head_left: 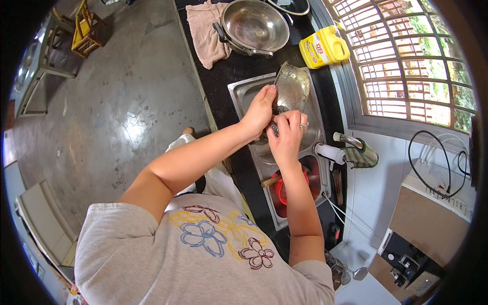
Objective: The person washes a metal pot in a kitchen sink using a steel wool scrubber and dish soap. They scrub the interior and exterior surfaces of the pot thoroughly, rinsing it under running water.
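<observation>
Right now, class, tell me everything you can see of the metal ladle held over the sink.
The ladle is a dull, silvery metal scoop with a broad, shallow bowl, tilted on edge over the steel sink. The left hand grips its near rim; the right hand presses a dark scrubber against its lower part. Its handle cannot be made out clearly.

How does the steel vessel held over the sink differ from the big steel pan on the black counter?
The small dull steel vessel is tilted on its side over the sink, gripped by the left hand while the right hand presses a scrubber at it. The wide shiny steel pan sits upright, untouched, beside a pink cloth, and looks larger. Both are round metal cookware.
</observation>
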`<state>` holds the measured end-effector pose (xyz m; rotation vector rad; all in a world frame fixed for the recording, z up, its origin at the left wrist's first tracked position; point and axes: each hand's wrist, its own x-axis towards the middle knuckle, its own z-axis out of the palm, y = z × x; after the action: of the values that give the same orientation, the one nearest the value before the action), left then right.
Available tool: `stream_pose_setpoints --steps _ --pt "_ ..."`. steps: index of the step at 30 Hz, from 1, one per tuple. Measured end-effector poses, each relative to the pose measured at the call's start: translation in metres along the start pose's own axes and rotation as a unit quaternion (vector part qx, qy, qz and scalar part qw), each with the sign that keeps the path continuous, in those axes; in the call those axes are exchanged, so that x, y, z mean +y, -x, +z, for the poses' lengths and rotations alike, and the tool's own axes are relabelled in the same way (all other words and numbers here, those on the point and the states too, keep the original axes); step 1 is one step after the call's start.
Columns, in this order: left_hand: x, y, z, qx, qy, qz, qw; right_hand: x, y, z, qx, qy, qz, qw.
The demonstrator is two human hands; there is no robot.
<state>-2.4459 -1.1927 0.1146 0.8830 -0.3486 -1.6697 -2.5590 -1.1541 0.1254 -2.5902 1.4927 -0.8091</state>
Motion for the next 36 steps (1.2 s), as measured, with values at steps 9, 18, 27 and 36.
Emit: stream_pose_setpoints --steps 9,18,27,36 --pt "0.005 -0.003 0.002 -0.001 -0.010 0.025 1.000 0.010 -0.020 0.000 0.101 -0.052 0.009 0.994" --pt "-0.002 0.007 0.001 0.036 0.012 0.005 0.999 0.000 -0.019 -0.002 0.143 -0.106 0.031 0.984" --pt "0.017 -0.013 -0.005 0.052 0.001 -0.022 0.998 0.021 -0.037 -0.017 0.187 -0.168 0.179 0.951" --pt "0.001 -0.016 -0.032 0.119 -0.017 -0.071 0.990 0.022 -0.021 -0.003 0.100 -0.155 0.193 0.964"
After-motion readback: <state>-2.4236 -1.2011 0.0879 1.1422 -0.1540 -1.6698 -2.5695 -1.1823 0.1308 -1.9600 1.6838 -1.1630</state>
